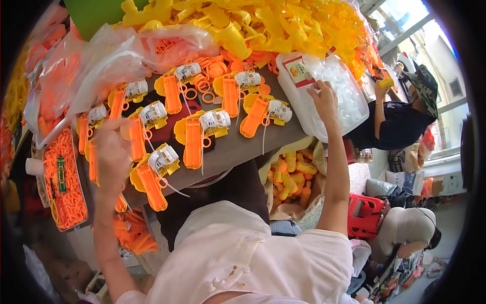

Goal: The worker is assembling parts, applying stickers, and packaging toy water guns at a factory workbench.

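My left hand (112,149) is smeared by motion over the left side of the table, among the toy parts, so its fingers cannot be made out. Around it lie several half-built toys, each with an orange handle (193,144), a yellow shell and a white mechanism (215,119) with a thin white strip hanging from it. My right hand (324,99) is over a white tub (324,133) of translucent white parts (344,96). Its fingers are pinched together beside a red and cream card (298,71); what they hold, if anything, is too small to name.
Yellow shells (283,25) heap along the back, with orange rings (207,97) before them. A tray of small orange pieces (66,202) stands at left. A sack of yellow-orange parts (293,175) is below the table edge. At right are two people and a red stool (362,215).
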Tool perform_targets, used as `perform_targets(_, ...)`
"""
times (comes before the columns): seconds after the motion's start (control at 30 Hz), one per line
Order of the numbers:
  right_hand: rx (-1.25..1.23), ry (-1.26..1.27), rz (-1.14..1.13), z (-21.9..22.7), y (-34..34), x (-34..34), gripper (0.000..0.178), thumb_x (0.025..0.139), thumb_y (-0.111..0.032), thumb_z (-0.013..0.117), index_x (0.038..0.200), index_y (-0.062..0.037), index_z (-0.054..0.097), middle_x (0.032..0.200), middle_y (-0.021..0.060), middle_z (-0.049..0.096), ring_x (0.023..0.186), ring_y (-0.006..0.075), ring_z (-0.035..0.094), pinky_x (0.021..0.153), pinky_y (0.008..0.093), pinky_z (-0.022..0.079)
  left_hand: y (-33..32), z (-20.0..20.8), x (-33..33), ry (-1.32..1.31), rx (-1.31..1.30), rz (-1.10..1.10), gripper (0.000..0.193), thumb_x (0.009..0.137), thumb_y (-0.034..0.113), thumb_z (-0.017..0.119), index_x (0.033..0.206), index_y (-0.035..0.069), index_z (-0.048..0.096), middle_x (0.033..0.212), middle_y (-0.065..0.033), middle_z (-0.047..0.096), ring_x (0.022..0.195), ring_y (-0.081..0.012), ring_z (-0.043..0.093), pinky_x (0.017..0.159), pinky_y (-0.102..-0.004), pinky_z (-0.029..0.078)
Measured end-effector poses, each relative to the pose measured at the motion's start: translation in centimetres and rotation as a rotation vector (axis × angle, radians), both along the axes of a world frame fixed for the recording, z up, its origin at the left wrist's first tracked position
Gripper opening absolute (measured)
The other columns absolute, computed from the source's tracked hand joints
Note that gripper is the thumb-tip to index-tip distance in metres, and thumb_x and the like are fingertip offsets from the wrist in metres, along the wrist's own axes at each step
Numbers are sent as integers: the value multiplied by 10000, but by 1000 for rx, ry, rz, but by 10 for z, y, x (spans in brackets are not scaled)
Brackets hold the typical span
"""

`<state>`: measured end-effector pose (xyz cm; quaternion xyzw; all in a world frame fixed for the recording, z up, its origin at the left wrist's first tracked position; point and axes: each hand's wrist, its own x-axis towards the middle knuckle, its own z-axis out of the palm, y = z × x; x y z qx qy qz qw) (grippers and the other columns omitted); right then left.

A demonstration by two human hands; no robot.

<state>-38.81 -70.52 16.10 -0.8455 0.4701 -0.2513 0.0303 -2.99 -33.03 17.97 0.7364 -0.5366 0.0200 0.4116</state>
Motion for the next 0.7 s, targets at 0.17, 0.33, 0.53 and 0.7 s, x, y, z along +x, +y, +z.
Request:
perform_targets(0.17, 60, -60, 114, -2, -11, -9, 234, 837, -176, 693, 941, 32, 665, 997, 185, 645, 814, 283, 639, 762, 364, 490, -85, -22, -117, -634, -45, -619, 285, 757, 113, 618, 1035, 59, 645, 1044, -58, 595, 1101, -234, 529, 996, -406, 393)
perform_targets(0.33, 128, -201, 67, 9, 9, -11, 174, 841, -148, 691, 907, 13, 679, 1006, 142, 655, 791, 222, 639, 749, 322, 491, -143, -54, -163, -920, -86, -686, 241, 795, 174, 573, 998, 81, 663, 1005, -39, 589, 1099, -196, 515, 1035, -370, 343)
perform_targets(0.53, 106, -675, 84, 23, 40, -35, 128, 880, -112, 672, 952, -7, 658, 1144, 101, 653, 860, 125, 607, 753, 266, 487, -175, -67, -155, -988, 152, -826, 150, 796, 192, 577, 883, 113, 670, 989, -24, 615, 1081, -189, 523, 942, -342, 376)
perform_targets(0.7, 747, -1211, 384, 13, 163, -38, 100, 909, -58, 605, 1000, -28, 572, 1209, 217, 608, 845, 134, 588, 716, 283, 486, -187, -61, -157, -299, -3, -762, 128, 814, 180, 675, 938, 147, 678, 855, 22, 639, 936, -177, 551, 900, -347, 366)
